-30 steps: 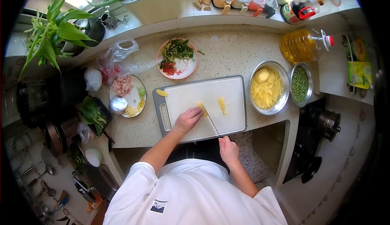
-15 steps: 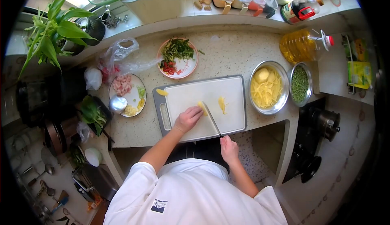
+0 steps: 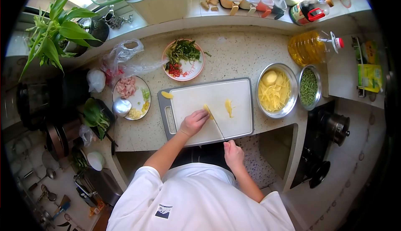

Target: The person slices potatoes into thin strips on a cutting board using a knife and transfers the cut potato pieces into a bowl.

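On the white cutting board point(image 3: 188, 93) with a grey rim, my left hand point(image 3: 194, 122) presses down a yellow potato piece point(image 3: 206, 107). My right hand point(image 3: 234, 153) is closed around the handle of a knife point(image 3: 218, 126), whose blade runs up and left to the potato beside my left fingertips. A few cut potato slivers point(image 3: 229, 108) lie on the board to the right of the blade. Another potato slice point(image 3: 166, 95) rests at the board's upper left corner.
Right of the board stand a steel bowl point(image 3: 262, 108) of potato shreds and a bowl of chopped greens point(image 3: 309, 87). Behind it is a plate point(image 3: 193, 73) of herbs and red chillies. A plate point(image 3: 139, 93) with diced meat and a spoon sits left. An oil jug point(image 3: 307, 47) stands back right.
The knife blade has tilted slightly and shifted a little against the potato piece, and my right hand has moved slightly left. My left hand stays in nearly the same place.
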Available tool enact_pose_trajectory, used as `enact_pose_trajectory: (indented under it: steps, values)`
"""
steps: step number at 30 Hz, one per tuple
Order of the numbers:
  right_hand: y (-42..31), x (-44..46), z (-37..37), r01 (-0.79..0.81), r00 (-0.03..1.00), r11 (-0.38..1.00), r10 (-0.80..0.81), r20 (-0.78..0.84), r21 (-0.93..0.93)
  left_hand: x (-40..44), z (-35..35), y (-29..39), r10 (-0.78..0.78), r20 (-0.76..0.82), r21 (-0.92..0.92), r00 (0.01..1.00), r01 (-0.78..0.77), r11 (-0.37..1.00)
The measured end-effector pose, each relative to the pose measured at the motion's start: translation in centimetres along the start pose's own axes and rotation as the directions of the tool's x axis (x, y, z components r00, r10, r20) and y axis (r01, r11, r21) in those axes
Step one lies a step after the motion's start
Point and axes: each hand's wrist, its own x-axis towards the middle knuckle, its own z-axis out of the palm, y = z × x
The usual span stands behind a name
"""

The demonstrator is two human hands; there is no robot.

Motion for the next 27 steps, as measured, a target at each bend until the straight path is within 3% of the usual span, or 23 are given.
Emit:
enact_pose_trajectory:
  steps: [12, 15, 18, 21, 24, 27]
  values:
    - [-1.5, 1.7, 0.6, -0.019, 0.999, 0.999, 0.017, -0.031, -0.051, 0.0, 0.1, 0.0, 0.006, 0.006, 0.003, 1.0, -0.006, 1.0]
    - [0.0, 1.8, 1.2, 0.017, 0.996, 1.0, -0.015, -0.092, 0.013, 0.0, 0.2, 0.1, -0.015, -0.003, -0.023, 1.0, 0.015, 1.0]
    - [0.8, 1.4, -0.2, 0.052, 0.966, 0.998, -0.042, -0.256, 0.029, 0.1, -0.1, 0.2, -0.061, 0.022, -0.082, 0.998, 0.063, 0.995]
    - [1.1, 0.9, -3.1, 0.113, 0.908, 0.991, -0.134, -0.396, -0.078, 0.3, -1.0, 1.0, -0.118, 0.024, -0.152, 0.993, 0.121, 0.981]
    - [1.7, 0.6, -5.4, 0.095, 0.865, 0.984, -0.157, -0.476, -0.152, 1.8, -3.0, 3.8, -0.266, -0.078, -0.165, 0.961, 0.25, 0.954]
    - [2.1, 0.1, -7.1, 0.081, 0.841, 0.984, -0.154, -0.518, -0.16, 5.2, -5.8, 7.3, -0.318, -0.158, -0.206, 0.935, 0.284, 0.936]
